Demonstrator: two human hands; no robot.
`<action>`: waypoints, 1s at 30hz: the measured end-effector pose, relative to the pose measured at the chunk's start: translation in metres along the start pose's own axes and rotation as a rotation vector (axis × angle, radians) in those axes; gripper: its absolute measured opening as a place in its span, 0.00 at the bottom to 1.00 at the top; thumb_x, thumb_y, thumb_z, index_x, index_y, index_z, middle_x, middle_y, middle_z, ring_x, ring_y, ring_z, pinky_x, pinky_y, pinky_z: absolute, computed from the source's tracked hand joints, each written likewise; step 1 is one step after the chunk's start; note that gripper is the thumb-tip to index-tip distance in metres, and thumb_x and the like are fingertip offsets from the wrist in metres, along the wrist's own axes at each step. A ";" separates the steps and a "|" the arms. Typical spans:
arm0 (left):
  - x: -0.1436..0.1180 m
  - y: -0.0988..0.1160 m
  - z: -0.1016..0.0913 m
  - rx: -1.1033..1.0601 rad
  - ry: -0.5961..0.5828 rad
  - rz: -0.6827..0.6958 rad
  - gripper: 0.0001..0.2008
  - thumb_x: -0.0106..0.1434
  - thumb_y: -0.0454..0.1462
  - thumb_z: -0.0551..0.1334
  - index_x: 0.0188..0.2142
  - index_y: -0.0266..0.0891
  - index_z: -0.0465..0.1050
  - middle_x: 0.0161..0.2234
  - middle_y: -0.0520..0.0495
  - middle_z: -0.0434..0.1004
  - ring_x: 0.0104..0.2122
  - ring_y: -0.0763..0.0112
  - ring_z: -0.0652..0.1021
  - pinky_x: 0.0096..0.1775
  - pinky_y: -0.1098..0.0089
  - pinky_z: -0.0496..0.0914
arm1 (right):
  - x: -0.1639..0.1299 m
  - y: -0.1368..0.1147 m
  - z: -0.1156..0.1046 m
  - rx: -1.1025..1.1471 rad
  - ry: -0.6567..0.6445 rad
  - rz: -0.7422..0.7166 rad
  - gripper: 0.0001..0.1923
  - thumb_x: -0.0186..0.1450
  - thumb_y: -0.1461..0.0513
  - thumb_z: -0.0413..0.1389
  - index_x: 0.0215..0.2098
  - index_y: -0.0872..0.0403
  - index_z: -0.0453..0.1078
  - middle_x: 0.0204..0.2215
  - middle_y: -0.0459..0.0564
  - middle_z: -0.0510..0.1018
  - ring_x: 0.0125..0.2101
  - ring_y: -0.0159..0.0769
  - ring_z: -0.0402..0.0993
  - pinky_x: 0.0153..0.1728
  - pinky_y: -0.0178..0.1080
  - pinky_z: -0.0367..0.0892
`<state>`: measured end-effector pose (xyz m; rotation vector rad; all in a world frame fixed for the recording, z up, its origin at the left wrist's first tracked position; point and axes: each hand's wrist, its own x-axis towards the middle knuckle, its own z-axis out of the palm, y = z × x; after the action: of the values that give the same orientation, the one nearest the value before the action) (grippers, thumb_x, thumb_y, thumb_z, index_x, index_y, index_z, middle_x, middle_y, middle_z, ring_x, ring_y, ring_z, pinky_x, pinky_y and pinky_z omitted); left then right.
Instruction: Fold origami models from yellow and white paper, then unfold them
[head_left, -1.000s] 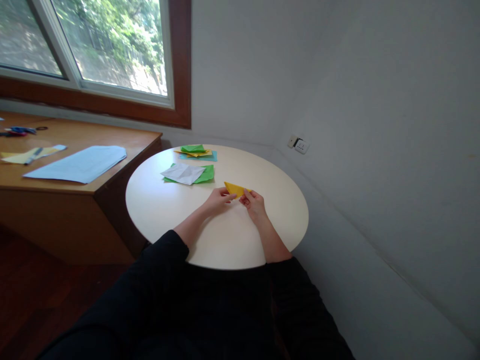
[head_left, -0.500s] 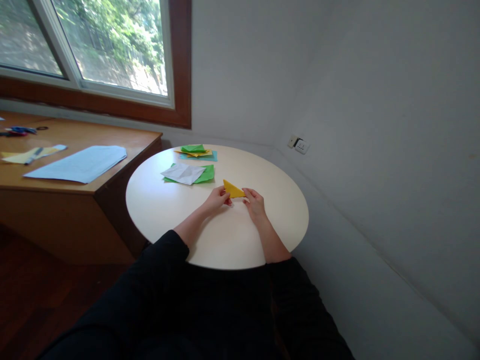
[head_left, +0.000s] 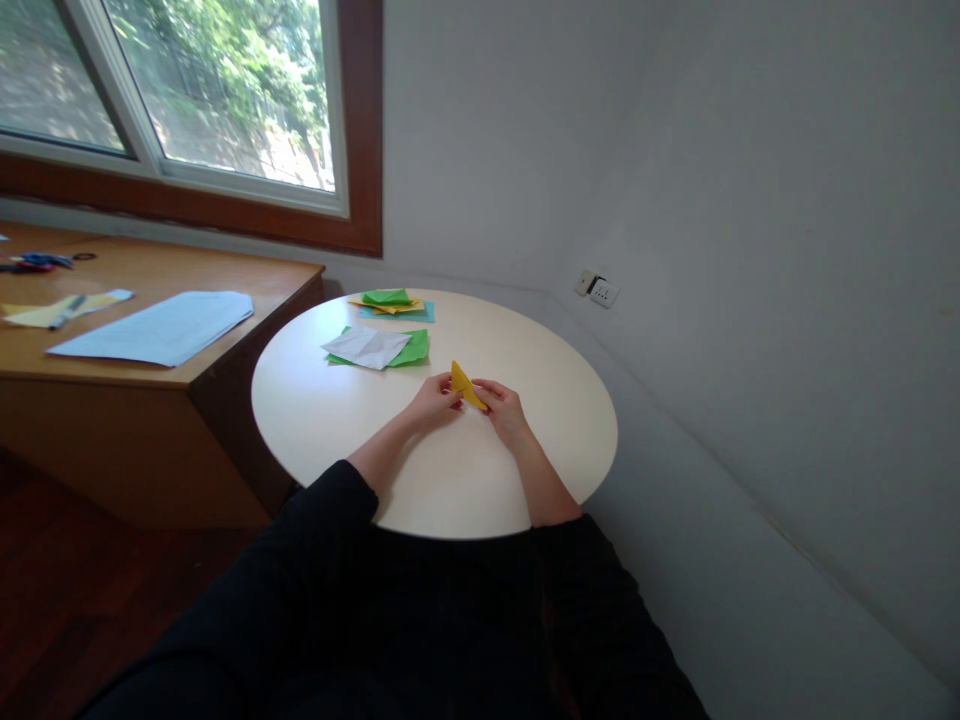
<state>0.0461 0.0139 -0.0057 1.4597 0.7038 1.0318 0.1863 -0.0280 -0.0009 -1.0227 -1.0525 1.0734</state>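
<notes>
1. Left hand (head_left: pixel 433 403) and right hand (head_left: pixel 504 410) meet over the middle of the round white table (head_left: pixel 330 420), fingertips pinched onto a folded yellow paper (head_left: pixel 465 385).
2. Yellow paper is a small triangle-ish fold, held between the two hands: its lower edge sits in the fingertips, its point sticks up and away from the person, twd the far side of the table. Looks tilted up off the tabletop, but can't tell if the low edge touches the surface.
3. Left fingers grip the paper's left-hand lower corner; right fingers grip the right-hand lower edge. Both hands closed on it, thumbs tucked; exact finger layout too small to tell.
4. Forearms bare, dark sleeves (head_left: pixel 330 500) pushed up near the table's near rim.
5. Just beyond the hands, to the left: a white creased sheet (head_left: pixel 366 346) lying on top of a green sheet (head_left: pixel 415 347).
6. Further back, near the far rim: a small stack w/ a green folded piece (head_left: pixel 385 297) on yellow and teal sheets.
7. Left of the table: a wooden desk (head_left: pixel 225 350) w/ a pale blue paper (head_left: pixel 157 327); window (head_left: pixel 187 90) above it.
8. Wall socket (head_left: pixel 598 289) on the right wall, well apart from the hands.
</notes>
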 end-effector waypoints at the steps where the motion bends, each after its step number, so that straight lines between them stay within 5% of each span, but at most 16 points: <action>1: 0.001 -0.001 0.000 -0.011 0.011 -0.005 0.10 0.50 0.30 0.62 0.35 0.32 0.69 0.30 0.46 0.73 0.25 0.76 0.73 0.30 0.71 0.69 | 0.000 0.001 0.000 -0.011 -0.001 0.003 0.16 0.45 0.56 0.63 0.32 0.53 0.73 0.26 0.46 0.78 0.27 0.33 0.72 0.29 0.35 0.63; 6: 0.002 -0.001 0.000 -0.060 0.039 -0.059 0.23 0.49 0.31 0.64 0.46 0.34 0.65 0.32 0.44 0.75 0.27 0.72 0.76 0.34 0.67 0.71 | 0.004 0.007 -0.003 0.033 0.008 0.010 0.18 0.44 0.57 0.64 0.33 0.55 0.73 0.26 0.47 0.78 0.26 0.34 0.72 0.28 0.36 0.64; 15: -0.006 0.014 0.005 -0.179 -0.092 -0.067 0.12 0.48 0.29 0.60 0.35 0.30 0.70 0.30 0.43 0.76 0.30 0.67 0.76 0.36 0.65 0.70 | 0.003 0.006 -0.002 -0.004 -0.012 -0.011 0.18 0.44 0.57 0.64 0.33 0.55 0.73 0.23 0.45 0.77 0.23 0.31 0.70 0.25 0.35 0.64; 30: -0.007 0.011 0.005 -0.065 0.042 -0.065 0.17 0.50 0.41 0.65 0.35 0.35 0.65 0.31 0.47 0.73 0.31 0.69 0.76 0.35 0.68 0.70 | 0.000 0.004 0.001 -0.106 0.003 -0.080 0.16 0.45 0.58 0.62 0.32 0.54 0.73 0.22 0.44 0.75 0.26 0.33 0.72 0.32 0.38 0.68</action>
<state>0.0463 0.0036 0.0035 1.3544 0.7366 1.0285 0.1844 -0.0277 -0.0047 -1.0569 -1.1485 0.9593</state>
